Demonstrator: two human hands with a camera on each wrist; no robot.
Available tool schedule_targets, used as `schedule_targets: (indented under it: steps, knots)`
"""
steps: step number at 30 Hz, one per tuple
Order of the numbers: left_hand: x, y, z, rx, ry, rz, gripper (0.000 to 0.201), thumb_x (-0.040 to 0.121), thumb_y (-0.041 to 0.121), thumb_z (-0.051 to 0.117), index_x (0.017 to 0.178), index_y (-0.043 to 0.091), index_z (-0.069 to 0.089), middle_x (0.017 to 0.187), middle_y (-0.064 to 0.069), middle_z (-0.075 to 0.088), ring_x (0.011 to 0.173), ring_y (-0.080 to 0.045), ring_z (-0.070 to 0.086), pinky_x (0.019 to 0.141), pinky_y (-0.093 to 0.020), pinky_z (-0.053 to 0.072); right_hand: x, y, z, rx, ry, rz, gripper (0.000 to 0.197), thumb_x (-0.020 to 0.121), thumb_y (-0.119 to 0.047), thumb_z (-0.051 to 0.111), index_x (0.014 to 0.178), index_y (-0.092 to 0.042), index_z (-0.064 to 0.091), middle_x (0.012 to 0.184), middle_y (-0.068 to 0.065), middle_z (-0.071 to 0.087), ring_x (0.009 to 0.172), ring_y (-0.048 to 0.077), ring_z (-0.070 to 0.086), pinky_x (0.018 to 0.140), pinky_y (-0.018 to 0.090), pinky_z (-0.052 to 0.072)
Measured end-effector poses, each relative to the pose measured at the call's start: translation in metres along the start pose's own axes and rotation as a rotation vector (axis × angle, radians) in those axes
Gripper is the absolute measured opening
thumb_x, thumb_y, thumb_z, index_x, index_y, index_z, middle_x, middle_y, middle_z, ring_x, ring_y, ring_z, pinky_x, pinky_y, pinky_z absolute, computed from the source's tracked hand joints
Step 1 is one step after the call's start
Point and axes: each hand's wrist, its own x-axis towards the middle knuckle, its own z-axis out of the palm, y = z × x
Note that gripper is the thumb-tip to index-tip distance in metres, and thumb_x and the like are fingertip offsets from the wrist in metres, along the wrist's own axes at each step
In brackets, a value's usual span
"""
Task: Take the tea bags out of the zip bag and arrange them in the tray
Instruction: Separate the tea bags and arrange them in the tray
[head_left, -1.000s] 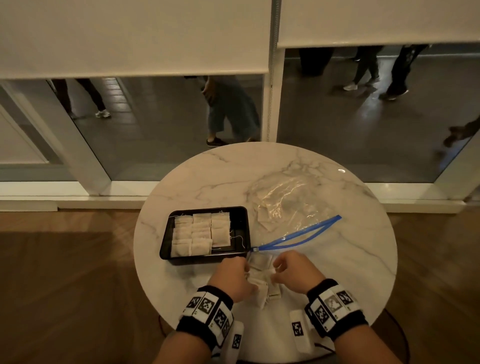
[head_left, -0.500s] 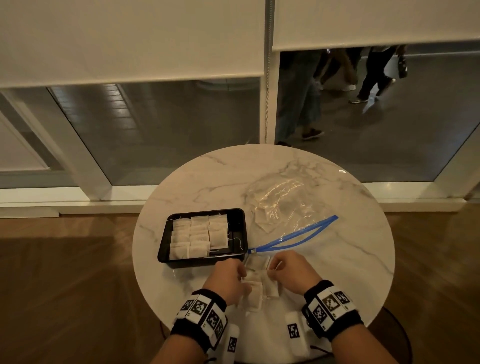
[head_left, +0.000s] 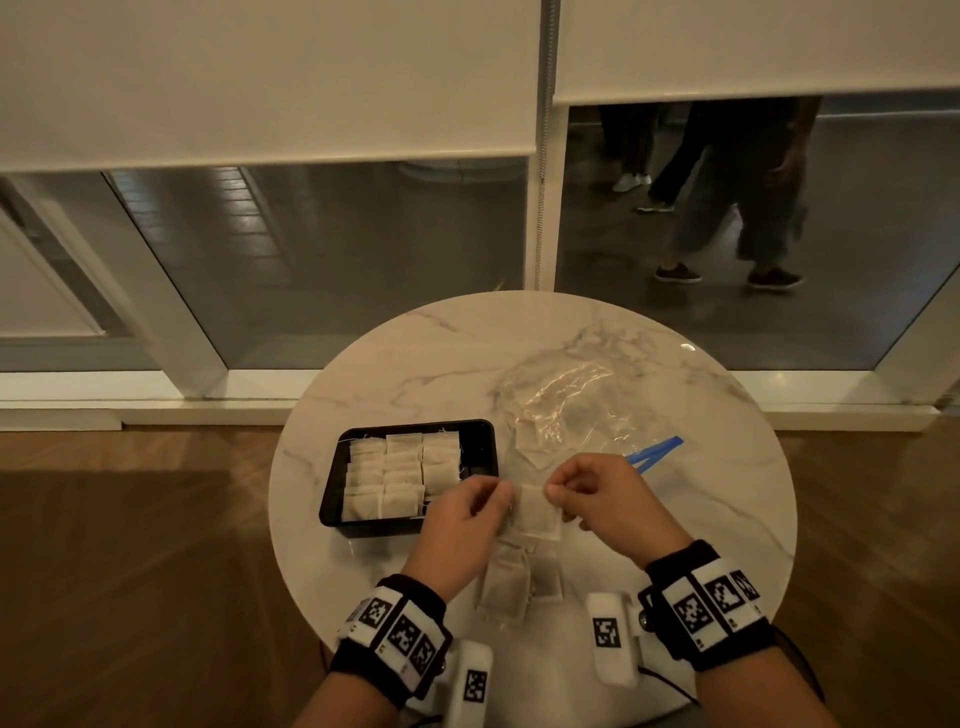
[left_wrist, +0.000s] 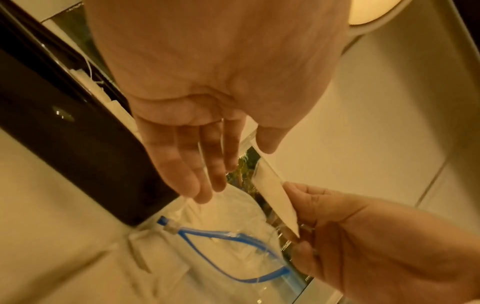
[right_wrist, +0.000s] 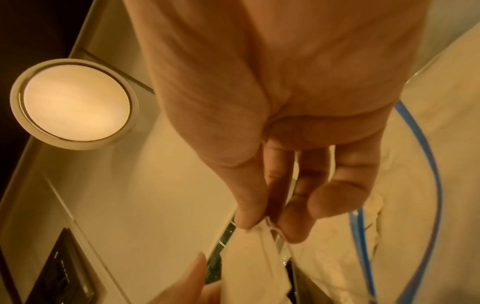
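A black tray on the left of the round marble table holds rows of tea bags. To its right lies the clear zip bag with its blue zip apart. Above the table's near half both hands hold one tea bag between them. My left hand pinches its left edge, and my right hand pinches its top right corner. In the wrist views the tea bag hangs edge-on over the zip. A few loose tea bags lie below the hands.
The table's near edge is close to my wrists, with wooden floor all around. Behind the table is a glass wall, and a person walks beyond it. A round ceiling lamp shows in the right wrist view.
Both hands have risen from the loose pile and moved away from me, lifting one tea bag between them. The people outside the glass have moved.
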Motion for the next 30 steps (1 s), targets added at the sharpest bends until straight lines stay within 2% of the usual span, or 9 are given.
schedule_targets:
  steps: [3,7,10,13,16,18,21,26,30]
  knots:
    - [-0.002,0.009,0.0,-0.177,0.006,0.013,0.013,0.098,0.029,0.063,0.107,0.023,0.071,0.089,-0.001,0.076,0.078,-0.017,0.072,0.059,-0.027,0.056,-0.004,-0.012,0.001,0.086,-0.014,-0.048,0.004,0.089,-0.014,0.074,0.091,-0.012,0.071,0.071,0.001,0.073,0.061,0.006,0.065,0.056,0.018,0.05]
    - [-0.002,0.013,-0.003,-0.382,0.074,-0.011,0.007,0.095,0.012,0.067,0.1,0.013,0.072,0.083,-0.004,0.076,0.073,-0.016,0.07,0.063,-0.027,0.057,-0.003,-0.014,0.006,0.186,-0.019,-0.056,0.013,0.089,-0.013,0.075,0.101,-0.015,0.07,0.084,0.013,0.074,0.07,0.015,0.069,0.062,0.024,0.055]
    - [0.001,0.009,-0.007,-0.482,0.12,-0.05,0.008,0.094,0.009,0.068,0.101,0.008,0.071,0.091,-0.012,0.076,0.085,-0.026,0.073,0.074,-0.04,0.062,-0.002,-0.01,0.011,0.187,-0.044,-0.038,0.019,0.087,-0.009,0.075,0.104,-0.013,0.069,0.082,0.009,0.076,0.073,0.017,0.072,0.065,0.028,0.057]
    - [0.003,0.004,-0.008,-0.505,0.135,-0.083,0.009,0.094,0.009,0.068,0.102,0.005,0.069,0.096,-0.017,0.075,0.094,-0.035,0.072,0.081,-0.049,0.062,-0.001,-0.009,0.015,0.177,-0.012,-0.05,0.012,0.088,-0.005,0.074,0.095,-0.014,0.071,0.075,0.002,0.074,0.07,0.015,0.07,0.066,0.031,0.058]
    - [0.001,0.005,-0.01,-0.49,0.133,-0.085,0.011,0.092,0.011,0.07,0.103,0.009,0.069,0.098,-0.012,0.075,0.091,-0.027,0.073,0.073,-0.035,0.062,0.002,-0.01,0.017,0.093,-0.013,-0.104,0.012,0.09,-0.008,0.072,0.089,-0.02,0.073,0.076,-0.003,0.071,0.072,0.011,0.067,0.065,0.025,0.056]
    - [0.001,0.005,-0.012,-0.407,0.152,-0.025,0.014,0.09,0.013,0.074,0.103,0.016,0.072,0.098,-0.006,0.075,0.091,-0.022,0.072,0.072,-0.028,0.059,0.006,-0.011,0.019,-0.035,-0.027,-0.16,0.012,0.09,-0.012,0.071,0.09,-0.024,0.074,0.082,-0.005,0.071,0.078,0.009,0.067,0.072,0.026,0.057]
    - [0.003,0.003,-0.016,-0.331,0.116,0.044,0.01,0.089,0.012,0.075,0.097,0.018,0.076,0.095,-0.004,0.076,0.091,-0.022,0.072,0.08,-0.032,0.06,0.012,-0.012,0.022,-0.165,-0.046,-0.202,0.014,0.092,-0.016,0.069,0.091,-0.029,0.073,0.087,-0.007,0.071,0.085,0.009,0.065,0.081,0.03,0.057]
    - [0.005,-0.003,-0.019,-0.3,0.165,-0.003,0.009,0.091,0.011,0.072,0.094,0.019,0.073,0.09,-0.002,0.075,0.088,-0.021,0.072,0.072,-0.028,0.058,0.015,-0.017,0.029,-0.2,0.012,-0.232,0.009,0.091,-0.026,0.07,0.099,-0.031,0.071,0.089,-0.011,0.067,0.078,0.005,0.062,0.068,0.017,0.05]
    - [0.006,-0.008,-0.024,-0.315,0.173,-0.062,0.009,0.091,0.014,0.072,0.099,0.019,0.072,0.096,-0.003,0.075,0.092,-0.022,0.072,0.076,-0.035,0.061,0.021,-0.018,0.035,-0.214,0.003,-0.202,0.004,0.093,-0.025,0.068,0.091,-0.027,0.072,0.087,-0.01,0.067,0.079,0.006,0.062,0.07,0.02,0.05]
